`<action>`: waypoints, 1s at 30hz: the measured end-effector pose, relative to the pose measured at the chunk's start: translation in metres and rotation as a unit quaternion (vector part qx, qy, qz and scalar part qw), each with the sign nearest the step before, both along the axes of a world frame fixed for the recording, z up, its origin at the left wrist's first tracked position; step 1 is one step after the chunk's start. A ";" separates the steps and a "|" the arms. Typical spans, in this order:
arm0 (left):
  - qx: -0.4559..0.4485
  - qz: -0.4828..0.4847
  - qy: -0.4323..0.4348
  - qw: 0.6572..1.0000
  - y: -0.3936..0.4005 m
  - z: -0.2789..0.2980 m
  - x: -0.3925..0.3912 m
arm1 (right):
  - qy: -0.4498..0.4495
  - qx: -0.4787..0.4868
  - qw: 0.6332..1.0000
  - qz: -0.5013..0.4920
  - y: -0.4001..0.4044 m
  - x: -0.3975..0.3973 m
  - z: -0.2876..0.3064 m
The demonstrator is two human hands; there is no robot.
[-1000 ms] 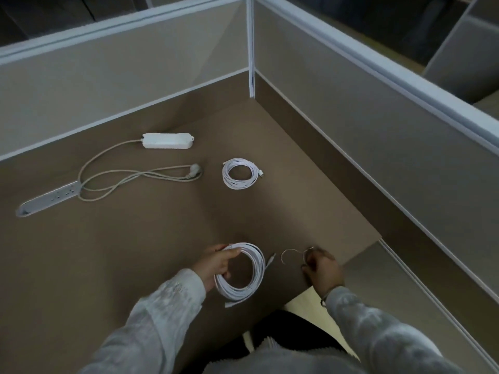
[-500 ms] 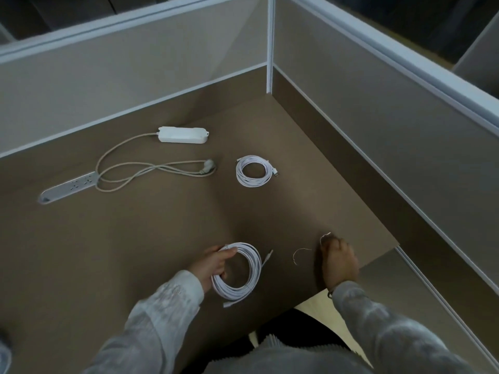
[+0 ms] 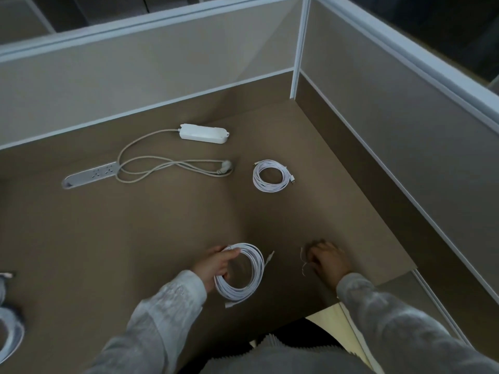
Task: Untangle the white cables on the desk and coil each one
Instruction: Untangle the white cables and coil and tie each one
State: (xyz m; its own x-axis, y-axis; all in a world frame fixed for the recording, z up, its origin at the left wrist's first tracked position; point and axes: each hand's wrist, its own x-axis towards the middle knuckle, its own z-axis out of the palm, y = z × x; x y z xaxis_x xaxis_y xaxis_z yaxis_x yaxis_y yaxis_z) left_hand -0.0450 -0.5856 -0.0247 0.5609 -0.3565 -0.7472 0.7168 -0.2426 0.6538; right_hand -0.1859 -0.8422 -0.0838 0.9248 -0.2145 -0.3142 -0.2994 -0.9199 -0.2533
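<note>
Two coils: both white cables on the brown desk (image 3: pixel 135 238) are wound into rings; a third pale loop shows cut off at the frame's lower left edge, too cropped to identify.
Landmark: the white adapter box (image 3: pixel 203 133), lying near the back partition (image 3: pixel 135 76).
Near coil (image 3: pixel 244 273): the larger ring, well in front of the adapter box, close to the desk's front edge and just ahead of the person's body; one plug end pokes out to its right.
Left hand (image 3: pixel 216 264): fingers and thumb curled round the left side of the near coil, gripping the bundled strands.
Right hand (image 3: pixel 328 261): knuckles up, fingers bent down over a thin wire tie (image 3: pixel 303 261), which lies right of the near coil and far in front-right of the adapter box; it seems to pinch the tie, though the fingertips are hidden and blurred.
Far coil (image 3: pixel 271 175): the smaller ring, lying flat just in front-right of the adapter box, untouched, its connector at the right side.
Power strip (image 3: pixel 90 175): grey, in front-left of the adapter box, joined to it by a beige cord (image 3: pixel 167 168) that loops loosely on the desk and ends in a plug in front of the box.
Sleeves: both arms in pale patterned fabric, entering from the bottom.
</note>
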 end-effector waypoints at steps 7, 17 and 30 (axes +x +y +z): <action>0.019 0.004 0.001 1.000 -0.006 -0.009 0.008 | 0.002 0.006 0.986 -0.169 -0.016 0.012 0.000; 0.021 0.039 0.021 0.999 -0.013 -0.019 0.014 | 0.065 0.003 0.910 -0.410 -0.086 0.032 0.004; 0.014 0.123 0.010 0.992 -0.040 -0.033 0.036 | -0.029 0.193 0.963 -0.188 -0.022 0.120 0.024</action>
